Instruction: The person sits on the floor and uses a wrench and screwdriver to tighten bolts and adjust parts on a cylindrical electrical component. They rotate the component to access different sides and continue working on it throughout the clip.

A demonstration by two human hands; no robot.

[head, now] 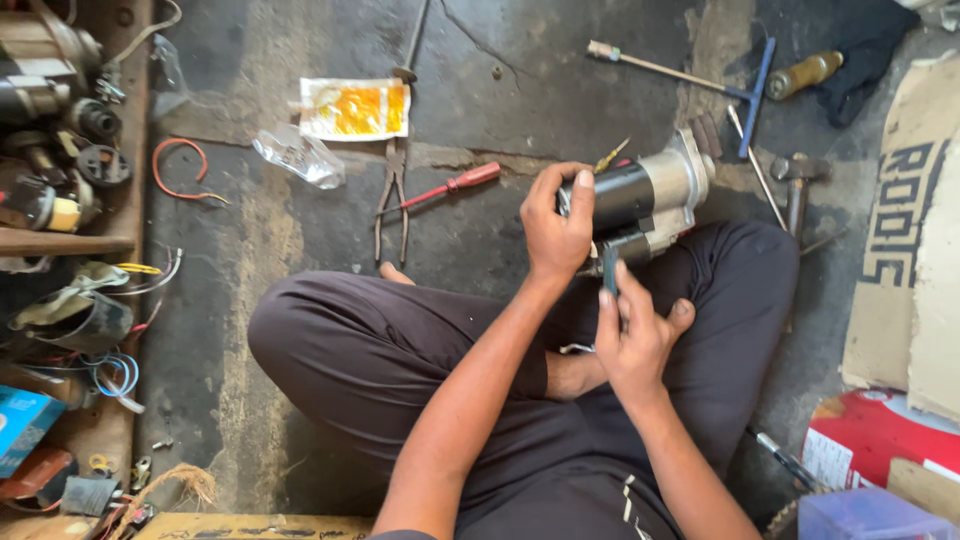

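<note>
Black and silver metal marks the motor [640,200], propped on the person's crossed legs at about one o'clock from frame centre, so both hands can work on it without lifting its weight. The left hand [556,225] wraps over the black end, fingers closed around it to steady it. The right hand [633,335], at six o'clock from the motor, pinches a thin dark tool [609,272] and points it up into the housing. Pliers [392,195] and a red screwdriver [452,185] lie on the concrete floor [250,260] at nine o'clock, within reach.
</note>
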